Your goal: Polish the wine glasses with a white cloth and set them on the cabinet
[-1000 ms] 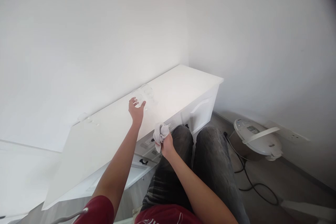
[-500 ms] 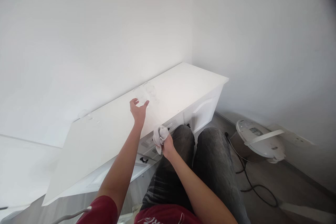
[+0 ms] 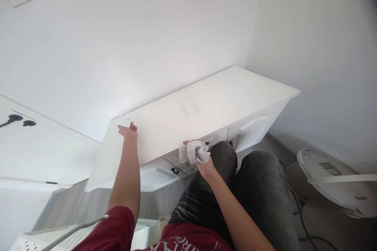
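My left hand (image 3: 128,130) reaches out over the white countertop (image 3: 224,98), fingers apart, just short of a clear glass (image 3: 123,114) near the wall at the counter's left end. My right hand (image 3: 203,160) is closed on a crumpled white cloth (image 3: 193,151) held at the counter's front edge. Two more clear glasses (image 3: 188,100) stand together in the middle of the counter, barely visible against the white surface.
White cabinet doors and drawers (image 3: 256,125) with handles sit under the counter. My knees in dark jeans (image 3: 253,180) are in front of them. A white rice cooker (image 3: 332,180) with a black cord stands on the floor at right. A white perforated basket (image 3: 35,239) is at bottom left.
My view has swung left. My left hand left the pair of glasses in the middle and moved to the single glass at the counter's left end. The right hand keeps the cloth.
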{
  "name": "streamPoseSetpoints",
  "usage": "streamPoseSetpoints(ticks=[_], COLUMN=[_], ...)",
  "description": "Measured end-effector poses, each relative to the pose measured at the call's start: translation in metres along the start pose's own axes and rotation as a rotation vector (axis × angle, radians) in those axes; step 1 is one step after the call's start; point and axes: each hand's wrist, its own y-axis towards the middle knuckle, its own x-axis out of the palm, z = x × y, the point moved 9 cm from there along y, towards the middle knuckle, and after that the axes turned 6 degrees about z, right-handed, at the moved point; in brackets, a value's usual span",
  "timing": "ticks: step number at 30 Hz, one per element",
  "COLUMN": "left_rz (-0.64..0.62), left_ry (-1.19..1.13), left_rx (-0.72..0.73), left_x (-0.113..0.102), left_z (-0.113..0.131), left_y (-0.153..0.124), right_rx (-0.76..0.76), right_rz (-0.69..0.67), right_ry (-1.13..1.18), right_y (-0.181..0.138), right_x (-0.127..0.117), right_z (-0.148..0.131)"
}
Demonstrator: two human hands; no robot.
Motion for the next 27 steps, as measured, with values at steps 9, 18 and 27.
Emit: streamPoseSetpoints(ticks=[9,18,27], left_rz=[-0.277,-0.632,-1.006], left_ry=[-0.174,0.178,0.827], left_rx=[-0.174,0.141,0.719], left_x=[0.039,0.039,0.008], left_z=[0.005,-0.02,-0.044], left_y=[0.005,-0.121,-0.29], right_rx=[0.121,0.046,-0.309], right_rz=[0.249,0.446,0.456], right_ry=[0.032,-0.004,-0.118], right_y=[0.006,0.01,-0.012], right_x=[-0.021,-0.036,-0.008], right_z=[0.004,-0.001,-0.048])
